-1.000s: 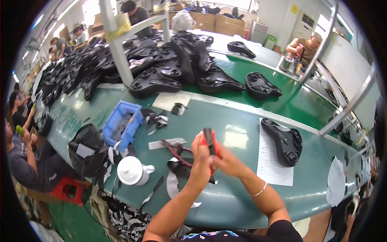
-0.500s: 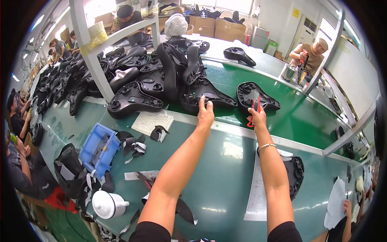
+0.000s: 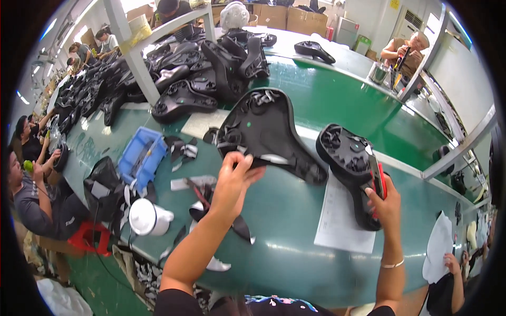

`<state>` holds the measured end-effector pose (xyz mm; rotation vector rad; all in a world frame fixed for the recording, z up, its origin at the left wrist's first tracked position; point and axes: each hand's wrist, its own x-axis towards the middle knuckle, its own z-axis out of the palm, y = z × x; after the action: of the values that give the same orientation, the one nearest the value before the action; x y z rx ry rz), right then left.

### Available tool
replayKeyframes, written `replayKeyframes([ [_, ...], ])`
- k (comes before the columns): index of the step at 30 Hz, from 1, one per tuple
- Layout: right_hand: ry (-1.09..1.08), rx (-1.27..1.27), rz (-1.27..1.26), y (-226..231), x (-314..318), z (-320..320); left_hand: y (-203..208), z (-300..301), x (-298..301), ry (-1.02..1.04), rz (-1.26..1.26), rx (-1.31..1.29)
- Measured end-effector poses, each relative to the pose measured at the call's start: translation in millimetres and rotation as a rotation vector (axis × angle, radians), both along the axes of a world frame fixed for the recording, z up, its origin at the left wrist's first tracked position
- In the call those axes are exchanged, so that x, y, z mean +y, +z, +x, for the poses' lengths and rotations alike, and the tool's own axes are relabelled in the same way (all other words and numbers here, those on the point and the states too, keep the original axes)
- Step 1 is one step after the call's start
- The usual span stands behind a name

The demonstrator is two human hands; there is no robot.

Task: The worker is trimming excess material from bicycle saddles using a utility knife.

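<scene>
My left hand is closed on the near edge of a black bicycle saddle, its hollow underside facing up and its nose pointing right. Loose-looking flaps of cover show at its wide end. In my right hand is a red-handled tool with a grey metal part; its exact kind is unclear. Against the same hand, a second black saddle hangs underside up over a white paper sheet, its nose toward me. My right fingers are partly hidden behind the tool and saddle.
Many black saddles are heaped at the far left by a white metal post. A blue bin, a white enamel mug and black scraps lie on the left. Across the green belt, a person works.
Both hands have come back toward me from the belt, bringing two saddles over the near table. The left saddle has been lifted and tilted. The red-handled tool stays in my right hand.
</scene>
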<state>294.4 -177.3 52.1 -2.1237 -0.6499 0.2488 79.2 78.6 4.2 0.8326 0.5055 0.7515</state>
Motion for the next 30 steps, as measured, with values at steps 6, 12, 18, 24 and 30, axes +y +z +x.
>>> replayKeyframes([
  [6,0.190,0.572,0.213,-52,-45,-130,-30,-118,-121,-0.090,-0.128,0.210],
  [12,0.276,0.255,0.096,-86,-75,-184,12,-170,-137,-0.602,0.171,0.602],
  [18,0.240,0.351,0.080,-71,-78,-205,17,-121,-105,-0.574,1.707,0.471],
  [24,0.573,-0.033,0.098,-64,-92,-199,-1,-65,-62,-1.200,1.220,0.356],
  [30,0.844,-0.532,-0.113,-51,-43,-178,-11,-49,-50,-1.219,1.115,0.361],
])
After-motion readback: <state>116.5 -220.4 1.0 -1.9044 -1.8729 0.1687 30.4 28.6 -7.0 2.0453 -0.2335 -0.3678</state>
